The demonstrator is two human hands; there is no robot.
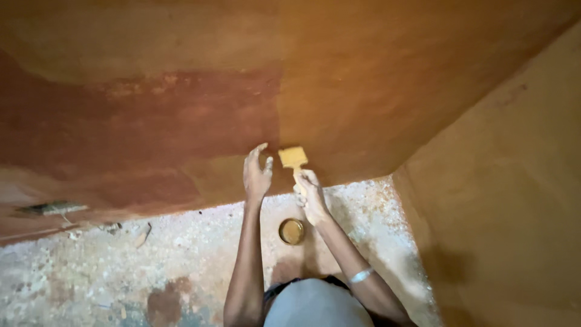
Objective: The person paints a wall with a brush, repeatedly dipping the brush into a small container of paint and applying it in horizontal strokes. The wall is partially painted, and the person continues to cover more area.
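My right hand grips the handle of a wide paintbrush coated in ochre paint. Its bristles press against the lower part of the wall in front of me. My left hand rests flat on the wall just left of the brush, fingers spread and holding nothing. To the right of the brush the wall is ochre yellow; to the left it is mostly reddish brown. A small round tin of ochre paint stands on the floor below my hands. A light band circles my right wrist.
A second ochre wall meets the first at a corner on the right. The floor is rough, pale and speckled with reddish stains. A dark flat tool and small scraps lie near the wall's base at left.
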